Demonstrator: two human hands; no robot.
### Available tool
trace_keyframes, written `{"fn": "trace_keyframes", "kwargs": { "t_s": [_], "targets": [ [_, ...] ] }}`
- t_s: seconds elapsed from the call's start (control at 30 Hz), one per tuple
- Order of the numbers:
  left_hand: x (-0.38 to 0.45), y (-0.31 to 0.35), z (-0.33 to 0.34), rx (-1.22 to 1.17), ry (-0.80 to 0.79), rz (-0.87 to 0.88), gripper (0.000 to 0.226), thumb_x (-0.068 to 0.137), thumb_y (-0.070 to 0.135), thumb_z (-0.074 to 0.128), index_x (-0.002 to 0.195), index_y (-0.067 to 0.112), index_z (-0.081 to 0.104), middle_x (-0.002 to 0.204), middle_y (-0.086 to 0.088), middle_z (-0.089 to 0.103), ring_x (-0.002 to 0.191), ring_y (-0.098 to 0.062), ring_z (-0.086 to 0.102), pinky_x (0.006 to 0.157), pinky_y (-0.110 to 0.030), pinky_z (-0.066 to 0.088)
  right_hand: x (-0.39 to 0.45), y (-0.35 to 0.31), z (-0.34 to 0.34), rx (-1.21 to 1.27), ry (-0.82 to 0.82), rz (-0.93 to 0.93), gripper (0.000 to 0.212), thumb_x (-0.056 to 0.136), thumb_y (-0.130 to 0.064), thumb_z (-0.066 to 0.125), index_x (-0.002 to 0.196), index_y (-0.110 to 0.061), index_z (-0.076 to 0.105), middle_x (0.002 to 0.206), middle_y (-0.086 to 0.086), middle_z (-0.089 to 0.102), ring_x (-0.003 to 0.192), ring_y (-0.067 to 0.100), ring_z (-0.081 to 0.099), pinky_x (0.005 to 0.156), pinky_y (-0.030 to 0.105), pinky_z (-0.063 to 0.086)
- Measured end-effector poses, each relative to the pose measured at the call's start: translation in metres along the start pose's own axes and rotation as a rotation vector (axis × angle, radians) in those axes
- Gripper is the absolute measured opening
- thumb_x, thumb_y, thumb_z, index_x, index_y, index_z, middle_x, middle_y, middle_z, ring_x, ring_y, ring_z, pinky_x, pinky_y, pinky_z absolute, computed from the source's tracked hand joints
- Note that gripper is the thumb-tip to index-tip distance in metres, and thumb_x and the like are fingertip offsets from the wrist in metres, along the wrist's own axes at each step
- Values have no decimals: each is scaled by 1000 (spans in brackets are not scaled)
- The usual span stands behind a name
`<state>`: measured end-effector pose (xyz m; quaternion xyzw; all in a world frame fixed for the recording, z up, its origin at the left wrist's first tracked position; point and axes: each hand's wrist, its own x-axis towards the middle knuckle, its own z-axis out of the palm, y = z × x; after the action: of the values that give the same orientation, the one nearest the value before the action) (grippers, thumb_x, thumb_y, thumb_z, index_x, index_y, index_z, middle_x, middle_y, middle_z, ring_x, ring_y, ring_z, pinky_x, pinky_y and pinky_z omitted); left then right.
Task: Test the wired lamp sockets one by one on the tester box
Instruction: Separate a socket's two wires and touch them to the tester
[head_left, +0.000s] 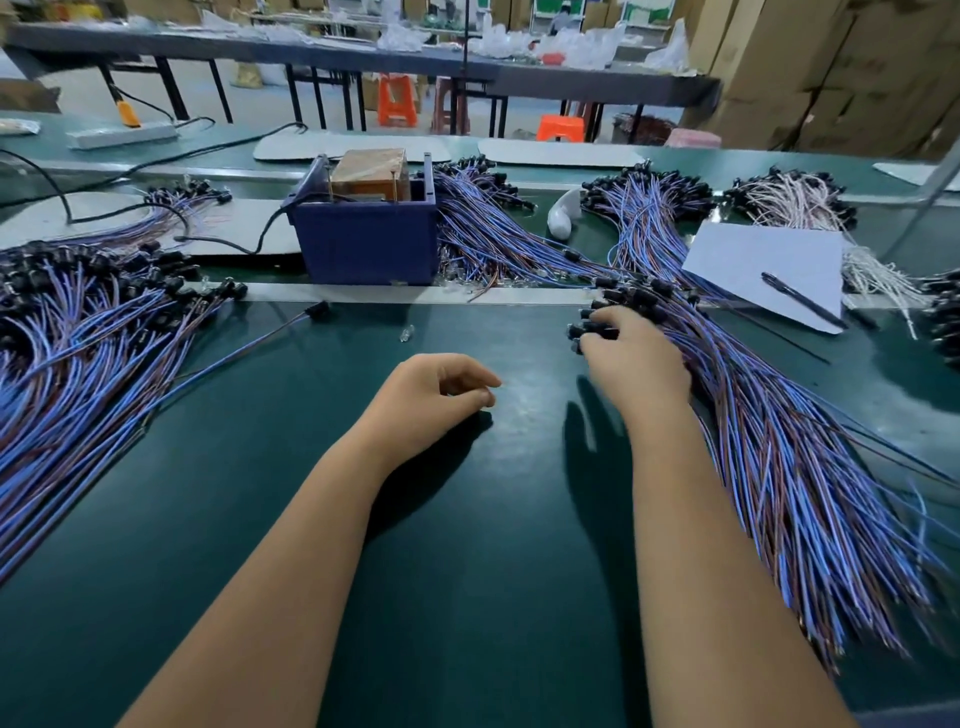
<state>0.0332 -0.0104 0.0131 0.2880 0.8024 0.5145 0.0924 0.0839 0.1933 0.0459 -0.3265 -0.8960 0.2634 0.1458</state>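
Note:
The blue tester box (369, 241) stands at the back of the green table (467, 519), with a brown block in its open top. To its right lies a big bundle of wired lamp sockets (769, 467) with blue and brown leads and black socket heads. My right hand (631, 353) lies on the near end of that bundle, its fingers curled round several black sockets (584, 332). My left hand (441, 389) rests on the table in the middle, fingers loosely curled, holding nothing. A single wired socket (318, 310) lies in front of the box.
Another heap of wired sockets (78, 353) covers the left side. A small clear bulb (407, 332) lies near the single socket. A white sheet (774, 270) with a pen (800, 299) sits at the right, with more socket bundles behind it. A black cable (234, 241) runs into the box.

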Motion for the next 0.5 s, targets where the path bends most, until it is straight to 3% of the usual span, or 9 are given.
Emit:
{"fn": "trace_keyframes", "kwargs": {
  "t_s": [0.1,0.2,0.37,0.5],
  "targets": [
    [-1,-2,-2,-13,-16,-20,14,91,8,67,95,20,74,83,7,76,76,-3,67,79,-18,50,2,8,16,-175,-83,109,40,95,-47,38,134,-46,48,145,7,35,133,34,26,106,58,20],
    [1,-5,-3,-36,-34,-31,15,92,11,65,95,24,73,85,9,76,81,-4,70,81,-19,51,16,26,13,-196,-74,136,43,94,-52,33,136,-54,41,150,2,27,137,30,17,106,66,12],
    [6,-7,-3,-62,-24,-47,18,94,11,61,95,25,73,83,9,75,82,-5,70,88,-25,50,40,48,-4,-213,-100,106,44,94,-50,33,138,-57,40,154,-2,27,140,26,15,106,64,11],
    [9,-7,0,-67,8,-49,19,94,13,60,92,26,73,81,9,75,76,-3,66,79,-16,49,50,54,-9,-230,-75,127,47,93,-44,35,138,-56,40,154,1,29,141,27,17,106,61,15]
  ]
}}
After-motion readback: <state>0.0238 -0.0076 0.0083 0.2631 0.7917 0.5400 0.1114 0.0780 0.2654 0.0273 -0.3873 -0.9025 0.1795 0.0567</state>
